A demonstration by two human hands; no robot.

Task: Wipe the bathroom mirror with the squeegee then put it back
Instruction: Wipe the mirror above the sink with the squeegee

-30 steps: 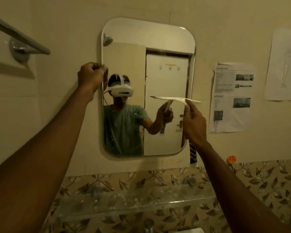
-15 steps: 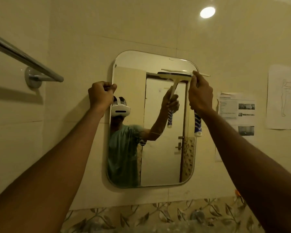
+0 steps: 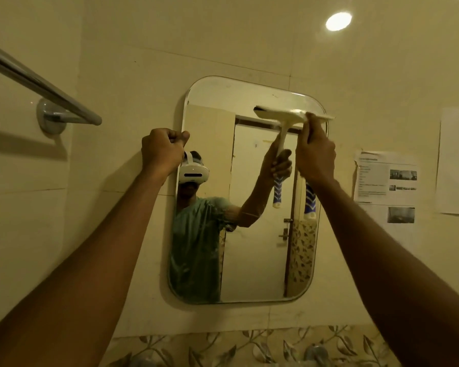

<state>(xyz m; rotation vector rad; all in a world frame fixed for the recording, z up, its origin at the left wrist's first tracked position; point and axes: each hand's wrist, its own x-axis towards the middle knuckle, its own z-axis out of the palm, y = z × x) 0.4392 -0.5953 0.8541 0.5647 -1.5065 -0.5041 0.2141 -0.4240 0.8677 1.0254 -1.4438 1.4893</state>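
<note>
The right hand [image 3: 316, 154] is wrapped around the cream plastic squeegee with a blue-and-white patterned grip [image 3: 293, 113], whose wide blade lies level against the glass just above the knuckles, near the top right corner of the rounded rectangular wall mirror [image 3: 249, 260] — a likely start for a downward pull. The handle's lower end [image 3: 310, 201] pokes out below the wrist, so the grip sits high on the stem, probably for firmer pressure on the blade. The left hand [image 3: 163, 152] is curled into a fist with nothing visible inside it, pressed at the mirror's left edge — seemingly to steady the frame or brace the body. A chrome towel rail [image 3: 37, 83] hangs well left of that fist.
</note>
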